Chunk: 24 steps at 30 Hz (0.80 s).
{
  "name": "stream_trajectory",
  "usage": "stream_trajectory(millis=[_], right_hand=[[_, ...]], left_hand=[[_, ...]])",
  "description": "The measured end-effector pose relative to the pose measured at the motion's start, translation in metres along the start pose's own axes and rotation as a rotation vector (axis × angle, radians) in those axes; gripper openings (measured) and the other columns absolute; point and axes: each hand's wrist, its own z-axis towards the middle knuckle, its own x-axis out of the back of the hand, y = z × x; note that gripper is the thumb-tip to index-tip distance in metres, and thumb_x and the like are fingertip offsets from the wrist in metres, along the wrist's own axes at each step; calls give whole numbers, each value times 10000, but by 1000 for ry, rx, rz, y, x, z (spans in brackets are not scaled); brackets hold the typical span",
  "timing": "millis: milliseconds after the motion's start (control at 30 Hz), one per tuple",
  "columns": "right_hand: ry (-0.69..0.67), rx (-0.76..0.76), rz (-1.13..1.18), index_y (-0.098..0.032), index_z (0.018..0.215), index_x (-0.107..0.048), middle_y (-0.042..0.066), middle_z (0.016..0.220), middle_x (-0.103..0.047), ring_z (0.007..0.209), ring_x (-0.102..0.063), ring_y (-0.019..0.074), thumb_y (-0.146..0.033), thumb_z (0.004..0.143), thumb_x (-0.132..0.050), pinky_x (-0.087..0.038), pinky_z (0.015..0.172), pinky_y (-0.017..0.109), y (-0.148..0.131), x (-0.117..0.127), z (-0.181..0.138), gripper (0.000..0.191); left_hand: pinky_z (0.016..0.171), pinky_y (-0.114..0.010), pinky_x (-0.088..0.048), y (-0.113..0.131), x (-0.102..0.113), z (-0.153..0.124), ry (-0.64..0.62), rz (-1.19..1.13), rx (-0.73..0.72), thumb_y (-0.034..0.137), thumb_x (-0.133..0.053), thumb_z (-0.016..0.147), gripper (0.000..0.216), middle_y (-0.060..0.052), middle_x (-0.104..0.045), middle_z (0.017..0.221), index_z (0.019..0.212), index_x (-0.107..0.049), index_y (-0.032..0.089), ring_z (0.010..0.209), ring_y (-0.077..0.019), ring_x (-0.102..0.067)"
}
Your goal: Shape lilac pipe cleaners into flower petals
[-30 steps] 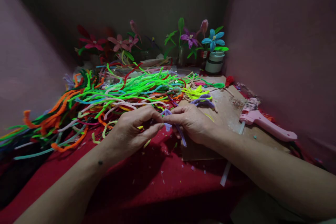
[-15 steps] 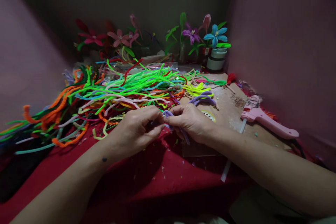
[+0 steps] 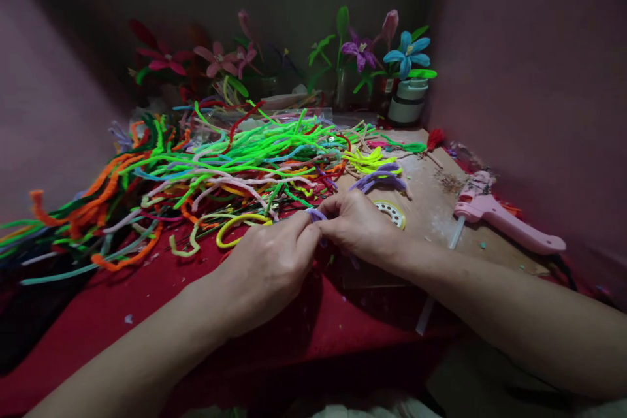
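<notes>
My left hand [image 3: 267, 268] and my right hand [image 3: 360, 225] meet at the middle of the table, both pinched on a lilac pipe cleaner [image 3: 316, 214], of which only a small loop shows between the fingertips. The hands hover over a red cloth [image 3: 147, 300], just in front of a big heap of pipe cleaners [image 3: 220, 170] in green, orange, pink and other colours. More bent lilac pieces [image 3: 382, 179] and yellow pieces [image 3: 369, 160] lie just beyond my right hand.
A pink glue gun [image 3: 504, 219] lies on a brown board [image 3: 435, 209] at the right, a tape roll [image 3: 392, 212] beside my right hand. Finished pipe-cleaner flowers [image 3: 386, 55] in small pots stand along the back wall. Pink walls close in both sides.
Both hands have drawn tighter together on the lilac pipe cleaner, the left hand rolled over so its back faces up. The hanging lilac end is now hidden. The view tilted slightly down.
</notes>
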Motion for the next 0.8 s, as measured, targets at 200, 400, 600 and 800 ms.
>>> stream_trajectory(millis=[200, 400, 600, 800], right_hand=[[15, 46, -10, -153, 555, -570, -36, 455, -455, 431, -351, 63, -201, 685, -579, -201, 412, 215, 3, 0, 1, 139], [-5, 6, -49, -142, 580, -609, -17, 501, -514, 466, -396, 70, -165, 670, -583, -210, 416, 214, 1, -1, 0, 96], [-18, -62, 21, -143, 585, -623, -31, 453, -501, 403, -365, 57, -165, 640, -618, -200, 386, 214, 0, -2, 3, 59], [-35, -112, 275, -165, 562, -572, -48, 412, -470, 341, -381, 65, -165, 630, -631, -241, 335, 210, 1, 1, 3, 89]], left_hand=[[449, -267, -319, 9, 3, 1, 65, 116, -37, 62, -410, 827, 137, -35, -488, 688, 770, -497, 151, 528, -153, -445], [422, -260, -330, 11, 4, 1, 39, 91, -43, 57, -431, 814, 128, -28, -484, 669, 762, -493, 157, 511, -152, -440], [474, -279, -419, 20, -5, -2, 37, 93, -73, 58, -425, 820, 129, -64, -540, 707, 808, -535, 126, 576, -178, -506], [593, -247, -481, 12, -5, 0, 21, -211, 22, 112, -399, 875, 169, -70, -580, 851, 901, -565, 126, 712, -144, -564]])
